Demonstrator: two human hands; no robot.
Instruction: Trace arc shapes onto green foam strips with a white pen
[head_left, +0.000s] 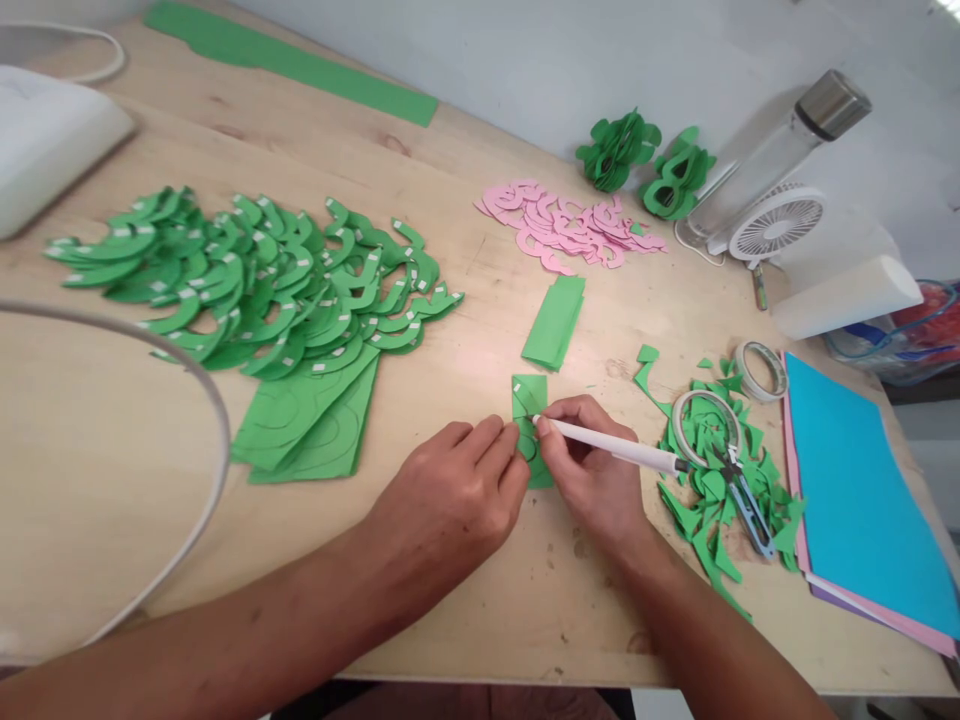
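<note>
A small green paper piece [530,396] lies at the table's centre, with dark curved lines on it. My left hand [469,485] presses on its left edge, fingers curled together; what is under the fingertips is hidden. My right hand [596,470] holds a white pen [619,446], its tip end on the paper. Just beyond lies a stack of green paper strips [553,322]. To the left, larger green sheets with drawn curves [322,435] sit beside a big heap of curved green cutouts [277,290] bearing small white marks.
Pink cutouts [559,225] lie farther back, near two green paper ornaments [616,150], a bottle [757,160] and a small fan [778,225]. At right are green scraps [705,535], tape rolls [761,371], snips [750,510] and blue paper [862,480]. A white cable [214,400] curves at left.
</note>
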